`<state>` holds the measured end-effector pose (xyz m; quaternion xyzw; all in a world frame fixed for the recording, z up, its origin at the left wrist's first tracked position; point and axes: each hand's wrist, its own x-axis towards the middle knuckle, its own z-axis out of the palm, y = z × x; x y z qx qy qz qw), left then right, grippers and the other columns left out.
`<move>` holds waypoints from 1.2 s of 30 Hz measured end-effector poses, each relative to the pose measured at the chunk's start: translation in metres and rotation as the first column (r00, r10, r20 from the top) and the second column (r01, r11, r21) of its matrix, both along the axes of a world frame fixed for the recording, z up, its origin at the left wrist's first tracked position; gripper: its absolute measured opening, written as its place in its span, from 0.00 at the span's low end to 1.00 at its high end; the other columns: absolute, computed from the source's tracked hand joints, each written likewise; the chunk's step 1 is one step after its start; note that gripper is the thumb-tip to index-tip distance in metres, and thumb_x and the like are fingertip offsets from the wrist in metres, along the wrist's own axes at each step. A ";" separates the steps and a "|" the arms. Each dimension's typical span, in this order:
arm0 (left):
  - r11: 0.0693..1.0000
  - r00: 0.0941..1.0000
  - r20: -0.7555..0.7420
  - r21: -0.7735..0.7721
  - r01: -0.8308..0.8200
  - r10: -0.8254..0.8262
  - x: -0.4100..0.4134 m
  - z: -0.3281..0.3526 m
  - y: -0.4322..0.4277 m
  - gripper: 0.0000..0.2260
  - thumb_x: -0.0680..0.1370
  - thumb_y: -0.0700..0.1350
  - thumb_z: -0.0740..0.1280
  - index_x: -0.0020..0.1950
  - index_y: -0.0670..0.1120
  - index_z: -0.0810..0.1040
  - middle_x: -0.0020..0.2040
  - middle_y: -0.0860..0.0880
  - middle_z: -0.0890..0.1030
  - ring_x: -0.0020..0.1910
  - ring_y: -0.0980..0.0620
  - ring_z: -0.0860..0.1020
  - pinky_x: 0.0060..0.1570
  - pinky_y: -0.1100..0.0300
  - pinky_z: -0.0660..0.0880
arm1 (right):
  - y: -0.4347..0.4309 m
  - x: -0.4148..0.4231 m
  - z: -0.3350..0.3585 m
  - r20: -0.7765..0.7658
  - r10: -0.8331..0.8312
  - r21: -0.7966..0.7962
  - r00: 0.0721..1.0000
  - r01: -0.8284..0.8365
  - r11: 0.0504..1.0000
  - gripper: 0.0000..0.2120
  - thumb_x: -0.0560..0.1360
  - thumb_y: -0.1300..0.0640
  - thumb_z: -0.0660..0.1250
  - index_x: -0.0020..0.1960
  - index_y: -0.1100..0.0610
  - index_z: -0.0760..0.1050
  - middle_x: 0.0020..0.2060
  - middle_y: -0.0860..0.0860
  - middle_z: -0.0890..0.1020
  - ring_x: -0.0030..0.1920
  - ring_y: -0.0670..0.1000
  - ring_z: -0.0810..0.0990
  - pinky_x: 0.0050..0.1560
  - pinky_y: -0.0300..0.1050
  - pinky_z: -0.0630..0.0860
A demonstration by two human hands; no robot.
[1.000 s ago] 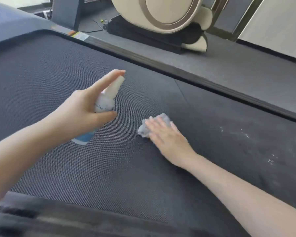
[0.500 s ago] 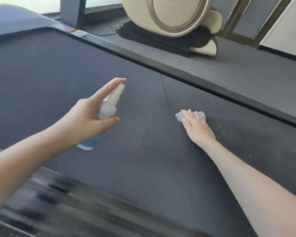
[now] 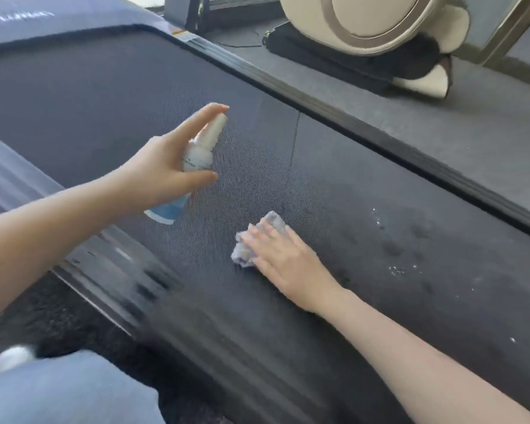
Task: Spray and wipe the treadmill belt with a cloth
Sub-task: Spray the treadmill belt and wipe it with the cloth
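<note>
The dark treadmill belt (image 3: 110, 99) fills most of the head view. My left hand (image 3: 169, 166) grips a small spray bottle (image 3: 196, 157) with a white top and blue liquid, held above the belt with the index finger on the nozzle. My right hand (image 3: 285, 258) lies flat with straight fingers, pressing a crumpled grey cloth (image 3: 242, 252) onto the belt near its middle. Most of the cloth is hidden under the fingers. Wet dark spots and white droplets (image 3: 395, 249) mark the belt to the right of the cloth.
The far side rail (image 3: 318, 102) runs diagonally along the belt; the near rail (image 3: 120, 270) is blurred. Beyond it, a cream and black exercise machine (image 3: 380, 35) stands on grey floor. My knee in blue jeans (image 3: 68, 390) is at the bottom left.
My right hand has slid the cloth back toward me and leftward across the belt. The left hand still holds the bottle up. The view has shifted.
</note>
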<state>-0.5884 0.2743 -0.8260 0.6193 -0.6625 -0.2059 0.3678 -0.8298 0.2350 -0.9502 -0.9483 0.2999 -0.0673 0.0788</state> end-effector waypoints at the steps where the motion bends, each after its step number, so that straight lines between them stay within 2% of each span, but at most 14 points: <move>1: 0.999 1.000 0.021 0.039 -0.003 0.002 -0.004 0.002 0.003 0.35 0.68 0.48 0.67 0.69 0.71 0.58 0.47 0.39 0.79 0.37 0.44 0.75 0.47 0.50 0.76 | -0.008 -0.006 0.002 -0.003 -0.101 0.025 0.995 0.102 0.995 0.26 0.80 0.45 0.44 0.75 0.49 0.58 0.75 0.47 0.61 0.76 0.47 0.53 0.75 0.52 0.51; 4: 0.995 0.996 0.088 0.104 0.000 -0.009 -0.014 0.003 0.009 0.35 0.67 0.49 0.66 0.71 0.67 0.56 0.42 0.40 0.79 0.37 0.44 0.78 0.43 0.50 0.77 | -0.038 -0.040 0.007 -0.090 -0.317 0.105 0.944 0.326 0.940 0.23 0.83 0.49 0.45 0.77 0.47 0.51 0.77 0.45 0.53 0.76 0.46 0.47 0.74 0.51 0.43; 7: 0.998 0.983 0.183 0.061 0.007 -0.018 -0.022 -0.005 0.005 0.32 0.68 0.46 0.67 0.69 0.60 0.59 0.38 0.41 0.78 0.33 0.49 0.74 0.36 0.57 0.73 | -0.067 -0.095 0.008 -0.127 -0.545 0.140 0.829 0.559 0.817 0.23 0.83 0.49 0.44 0.77 0.46 0.49 0.77 0.45 0.50 0.77 0.46 0.44 0.74 0.54 0.43; 9: 0.999 0.971 0.236 0.022 0.040 -0.044 -0.023 -0.020 0.005 0.30 0.69 0.42 0.69 0.67 0.57 0.61 0.36 0.42 0.77 0.31 0.50 0.73 0.35 0.56 0.72 | -0.077 -0.124 0.003 -0.133 -0.640 0.143 0.756 0.654 0.743 0.23 0.83 0.49 0.44 0.77 0.46 0.49 0.77 0.45 0.50 0.77 0.47 0.44 0.74 0.54 0.43; 11: 0.994 0.958 0.268 -0.007 0.105 -0.100 -0.023 -0.034 0.008 0.30 0.69 0.39 0.69 0.66 0.57 0.62 0.33 0.48 0.77 0.29 0.52 0.72 0.34 0.54 0.72 | -0.079 -0.137 -0.002 -0.111 -0.681 0.134 0.724 0.690 0.712 0.23 0.83 0.48 0.44 0.77 0.46 0.50 0.77 0.45 0.51 0.77 0.47 0.45 0.74 0.53 0.42; 13: 0.988 0.949 0.280 -0.024 0.155 -0.142 -0.021 -0.041 0.009 0.34 0.69 0.36 0.69 0.69 0.60 0.62 0.30 0.55 0.75 0.31 0.56 0.73 0.33 0.60 0.70 | -0.080 -0.138 -0.004 -0.086 -0.694 0.118 0.715 0.699 0.706 0.23 0.83 0.48 0.45 0.77 0.45 0.51 0.77 0.44 0.51 0.77 0.46 0.45 0.74 0.52 0.42; 16: 0.982 0.938 0.307 -0.044 0.182 -0.160 -0.019 -0.041 0.006 0.40 0.69 0.34 0.68 0.75 0.60 0.59 0.33 0.62 0.73 0.35 0.68 0.73 0.36 0.72 0.68 | -0.074 -0.136 -0.004 -0.103 -0.703 0.139 0.704 0.710 0.690 0.22 0.83 0.48 0.45 0.77 0.45 0.51 0.77 0.44 0.51 0.77 0.46 0.45 0.74 0.52 0.42; 18: 0.978 0.933 0.313 -0.048 0.203 -0.178 -0.018 -0.040 0.002 0.37 0.69 0.34 0.69 0.73 0.57 0.63 0.37 0.63 0.72 0.37 0.71 0.73 0.38 0.75 0.68 | -0.064 -0.140 -0.003 -0.095 -0.717 0.151 0.690 0.722 0.675 0.22 0.83 0.48 0.45 0.77 0.44 0.51 0.77 0.44 0.51 0.76 0.45 0.45 0.74 0.52 0.42; 20: 0.978 0.929 0.325 -0.050 0.202 -0.175 -0.018 -0.040 -0.005 0.33 0.69 0.36 0.69 0.71 0.55 0.65 0.34 0.61 0.72 0.36 0.69 0.74 0.36 0.74 0.68 | -0.051 -0.144 -0.004 -0.072 -0.739 0.149 0.670 0.740 0.656 0.22 0.82 0.47 0.45 0.76 0.43 0.51 0.77 0.43 0.51 0.76 0.44 0.45 0.75 0.51 0.42; 24: 0.983 0.927 0.358 -0.092 0.157 -0.114 -0.025 -0.045 -0.020 0.30 0.68 0.37 0.68 0.68 0.51 0.66 0.28 0.54 0.72 0.29 0.58 0.72 0.30 0.70 0.64 | -0.028 -0.147 -0.004 -0.085 -0.755 0.138 0.650 0.758 0.638 0.22 0.82 0.46 0.45 0.76 0.42 0.50 0.76 0.41 0.51 0.76 0.42 0.44 0.75 0.50 0.43; 26: 0.986 0.945 0.321 -0.129 0.105 -0.058 -0.031 -0.049 -0.025 0.27 0.68 0.38 0.67 0.66 0.51 0.66 0.28 0.50 0.73 0.29 0.55 0.72 0.30 0.60 0.66 | -0.022 -0.145 -0.001 -0.097 -0.758 0.134 0.645 0.763 0.632 0.23 0.82 0.46 0.45 0.76 0.42 0.50 0.76 0.41 0.50 0.76 0.42 0.44 0.75 0.49 0.43; 31: 0.984 0.957 0.291 -0.166 0.070 -0.019 -0.045 -0.053 -0.048 0.26 0.69 0.39 0.65 0.65 0.51 0.64 0.31 0.49 0.75 0.34 0.45 0.73 0.37 0.56 0.67 | -0.018 -0.140 0.004 -0.097 -0.769 0.147 0.632 0.773 0.617 0.22 0.82 0.47 0.46 0.76 0.42 0.50 0.76 0.42 0.50 0.76 0.42 0.44 0.75 0.49 0.43; 36: 0.987 0.958 0.288 -0.149 0.051 -0.006 -0.059 -0.043 -0.076 0.28 0.69 0.40 0.64 0.66 0.55 0.61 0.34 0.49 0.73 0.38 0.40 0.73 0.41 0.50 0.74 | -0.018 -0.139 0.006 -0.117 -0.765 0.141 0.634 0.773 0.619 0.22 0.82 0.47 0.46 0.76 0.42 0.48 0.77 0.42 0.49 0.76 0.43 0.43 0.76 0.50 0.43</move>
